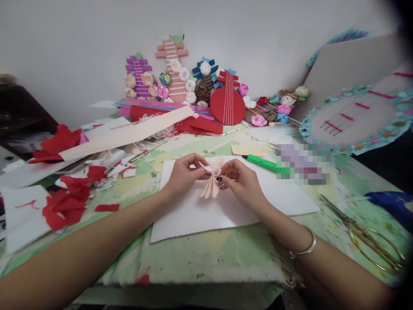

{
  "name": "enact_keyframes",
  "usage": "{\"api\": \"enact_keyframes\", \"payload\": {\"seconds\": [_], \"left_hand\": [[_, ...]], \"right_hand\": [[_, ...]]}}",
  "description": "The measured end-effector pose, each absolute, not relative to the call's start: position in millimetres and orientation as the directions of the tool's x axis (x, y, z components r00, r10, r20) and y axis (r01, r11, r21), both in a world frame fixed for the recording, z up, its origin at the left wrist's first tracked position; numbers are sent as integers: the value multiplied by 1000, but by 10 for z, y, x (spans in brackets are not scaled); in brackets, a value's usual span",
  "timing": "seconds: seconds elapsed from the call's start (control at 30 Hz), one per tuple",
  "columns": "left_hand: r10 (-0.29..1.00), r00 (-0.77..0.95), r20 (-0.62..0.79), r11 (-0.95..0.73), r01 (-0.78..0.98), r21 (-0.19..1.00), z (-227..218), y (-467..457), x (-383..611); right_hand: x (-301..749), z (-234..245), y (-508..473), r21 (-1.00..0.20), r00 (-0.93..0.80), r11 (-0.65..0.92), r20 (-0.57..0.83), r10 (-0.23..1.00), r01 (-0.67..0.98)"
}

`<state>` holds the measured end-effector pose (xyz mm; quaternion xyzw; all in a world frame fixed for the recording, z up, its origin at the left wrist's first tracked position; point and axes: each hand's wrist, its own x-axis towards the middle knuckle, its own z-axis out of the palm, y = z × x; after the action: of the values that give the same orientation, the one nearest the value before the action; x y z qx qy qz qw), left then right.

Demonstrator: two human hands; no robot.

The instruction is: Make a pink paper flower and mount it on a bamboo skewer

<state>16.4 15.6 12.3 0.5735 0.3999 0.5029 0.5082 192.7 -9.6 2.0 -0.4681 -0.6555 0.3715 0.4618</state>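
A small pale peach pleated paper (210, 188) is gathered at its middle, its folds fanning out below and above. White string (215, 172) circles the gathered waist. On its left side, my left hand (189, 172) has its fingertips pinched together on a strand of the string. Close against the right side is my right hand (240, 181), thumb and fingers closed on the string beside the knot; its thumb touches the paper. Both hands are just above a white board (190, 219) lying on the table. The exact fingertip grip is partly hidden.
Gold-handled scissors (364, 230) lie at right, near a blue tool (390, 204). A green pen (264, 163) rests behind the board. Red paper scraps (64, 209) cover the left side. Paper-flower instrument crafts, including a red one (227, 101), line the wall.
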Motion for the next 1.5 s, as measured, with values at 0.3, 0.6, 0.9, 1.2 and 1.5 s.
{"api": "enact_keyframes", "payload": {"seconds": [0.3, 0.6, 0.9, 1.2, 1.5], "left_hand": [[965, 253, 73, 22, -355, 935, 79, 117, 228], [959, 284, -13, 107, -319, 942, 105, 146, 196], [965, 264, -14, 112, -361, 926, 123, 272, 93], [939, 334, -79, 263, -554, 790, 192, 320, 46], [857, 510, -71, 374, -521, 767, 243, 247, 76]], "right_hand": [[1885, 37, -89, -989, -339, 148, 130, 932, 28], [1975, 32, -39, -989, -235, 148, 145, 961, -4], [1935, 138, -86, -962, -205, 9, 67, 976, -273], [1948, 75, -43, -975, -265, 92, 145, 953, -201], [1955, -1, -18, -968, -164, 225, 240, 957, -109]]}}
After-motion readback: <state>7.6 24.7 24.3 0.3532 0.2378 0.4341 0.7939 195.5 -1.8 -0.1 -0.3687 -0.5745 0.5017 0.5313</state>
